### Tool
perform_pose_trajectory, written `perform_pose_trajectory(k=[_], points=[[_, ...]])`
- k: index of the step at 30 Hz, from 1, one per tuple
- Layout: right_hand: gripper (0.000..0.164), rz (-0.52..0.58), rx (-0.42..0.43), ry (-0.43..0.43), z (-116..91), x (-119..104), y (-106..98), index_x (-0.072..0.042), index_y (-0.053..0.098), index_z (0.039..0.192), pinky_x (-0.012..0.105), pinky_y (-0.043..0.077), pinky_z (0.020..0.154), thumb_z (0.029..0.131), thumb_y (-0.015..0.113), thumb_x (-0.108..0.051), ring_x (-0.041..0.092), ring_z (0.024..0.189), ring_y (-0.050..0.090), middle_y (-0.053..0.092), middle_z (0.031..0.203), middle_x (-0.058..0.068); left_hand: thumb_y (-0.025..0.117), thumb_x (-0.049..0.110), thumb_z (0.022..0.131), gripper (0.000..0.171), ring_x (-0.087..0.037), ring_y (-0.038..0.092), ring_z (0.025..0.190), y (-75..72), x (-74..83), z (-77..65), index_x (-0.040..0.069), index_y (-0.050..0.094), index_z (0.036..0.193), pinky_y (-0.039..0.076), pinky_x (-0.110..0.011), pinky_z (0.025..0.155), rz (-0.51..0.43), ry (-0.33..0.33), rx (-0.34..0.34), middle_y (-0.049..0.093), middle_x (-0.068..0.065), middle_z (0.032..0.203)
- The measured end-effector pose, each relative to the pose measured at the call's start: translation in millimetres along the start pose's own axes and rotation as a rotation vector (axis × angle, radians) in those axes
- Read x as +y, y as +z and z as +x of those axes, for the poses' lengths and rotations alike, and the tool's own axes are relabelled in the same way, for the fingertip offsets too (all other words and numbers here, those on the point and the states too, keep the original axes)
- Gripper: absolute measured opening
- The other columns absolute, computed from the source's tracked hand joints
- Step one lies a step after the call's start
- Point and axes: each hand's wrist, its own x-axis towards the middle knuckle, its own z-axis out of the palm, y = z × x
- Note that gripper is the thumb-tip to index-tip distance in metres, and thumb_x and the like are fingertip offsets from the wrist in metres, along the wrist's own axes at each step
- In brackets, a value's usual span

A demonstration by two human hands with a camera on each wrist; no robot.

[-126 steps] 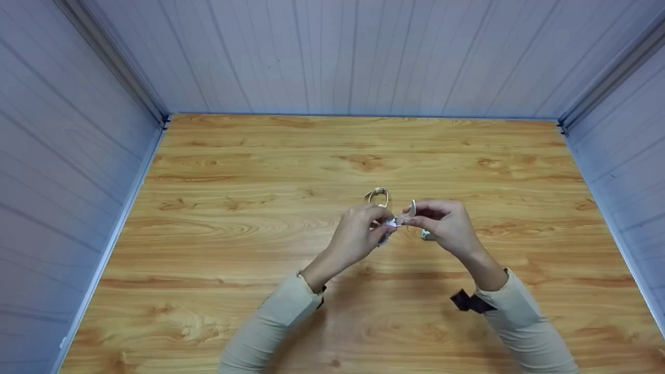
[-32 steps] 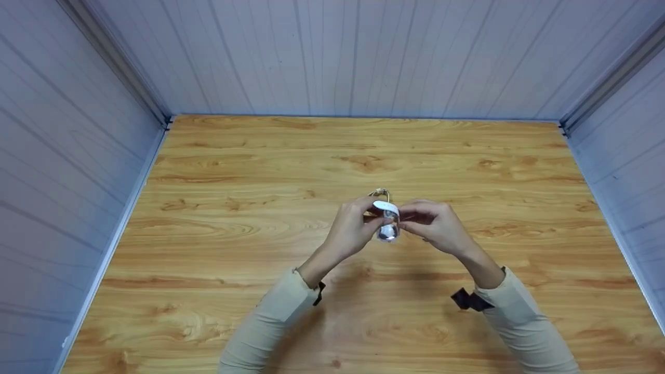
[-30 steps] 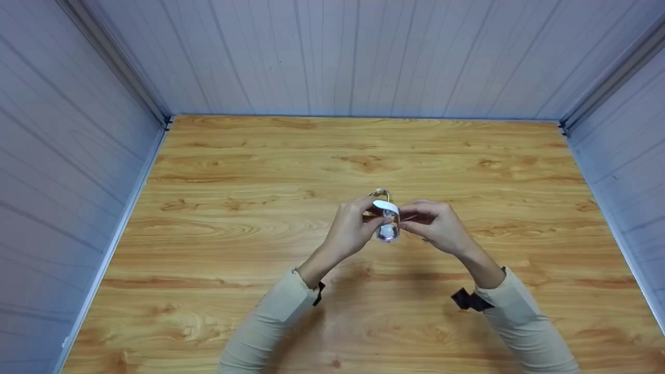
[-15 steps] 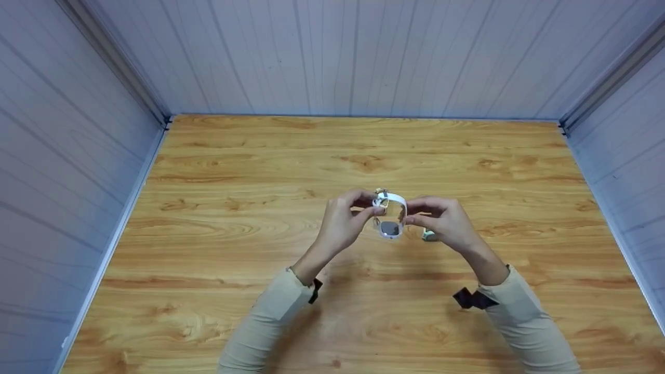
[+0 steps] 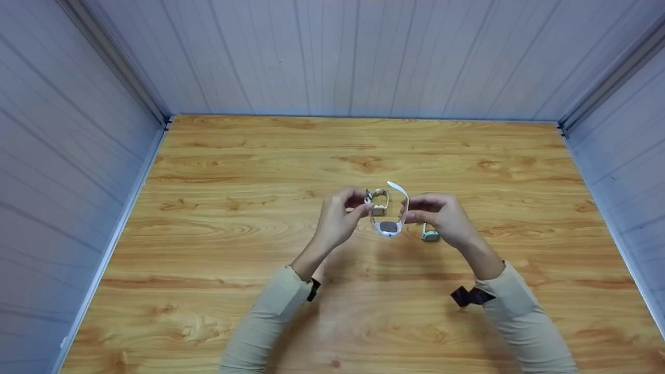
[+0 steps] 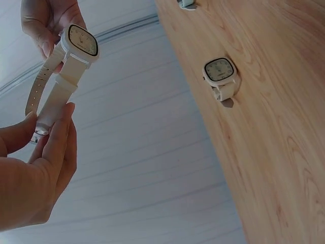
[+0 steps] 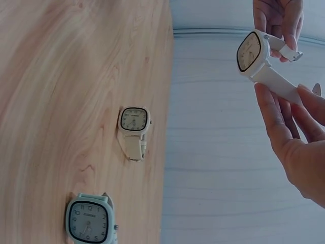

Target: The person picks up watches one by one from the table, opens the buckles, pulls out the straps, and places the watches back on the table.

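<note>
Both hands hold a white wristwatch (image 5: 388, 227) above the table, its square dial at the near side of the strap loop. My left hand (image 5: 336, 219) pinches the buckle end of the strap between thumb and fingers. Thumb and fingers of my right hand (image 5: 443, 217) grip the other strap half, whose free tip curves up past them. The two strap ends stand apart. In the left wrist view the strap piece (image 6: 38, 91) shows a row of holes. In the right wrist view the dial (image 7: 250, 52) has a black outline.
Behind the held watch, a cream wristwatch (image 5: 378, 211) rests on the wooden table (image 5: 234, 249). A mint green wristwatch (image 5: 430, 236) lies by the right hand, partly covered by it in the head view. Pale panel walls (image 5: 332, 57) enclose the table at the back and sides.
The strap, a closed loop about a second ago, now stands undone with its tip free. Both hands have drawn slightly apart, the left one leftward. The cream and mint watches show more fully.
</note>
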Motion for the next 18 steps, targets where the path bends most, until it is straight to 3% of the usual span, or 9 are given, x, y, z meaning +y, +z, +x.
perform_pose_trajectory(k=[4,11,18], points=[[0.019,0.014,0.005,0.016,3,6,0,0.011,0.063,0.098,0.041,0.053,0.071,0.079,0.065,0.007,0.026,0.075,0.067,0.064,0.085,0.024,0.062,-0.006,0.082,0.011,-0.024,0.062,0.076,-0.4,-8.9,2.7,-0.011,0.059,0.091,0.053,-0.022,0.067,-0.025,-0.040,-0.003,0.062,-0.018,0.086],[0.018,0.147,-0.019,0.055,11,20,3,0.006,0.065,0.096,0.041,0.052,0.074,0.080,0.060,0.013,0.026,0.077,0.066,0.066,0.083,0.013,0.063,-0.007,0.082,0.013,-0.024,0.062,0.075,-1.8,-22.9,7.6,-0.014,0.058,0.092,0.054,-0.024,0.065,-0.064,-0.108,-0.009,0.061,-0.019,0.086],[0.021,0.138,-0.007,0.124,20,34,8,0.016,0.059,0.101,0.041,0.052,0.076,0.081,0.059,0.014,0.026,0.078,0.065,0.066,0.085,0.011,0.060,-0.009,0.082,0.011,-0.023,0.062,0.074,-4.4,-37.1,10.9,-0.014,0.057,0.092,0.055,-0.031,0.067,-0.090,-0.187,-0.002,0.060,-0.018,0.083]])
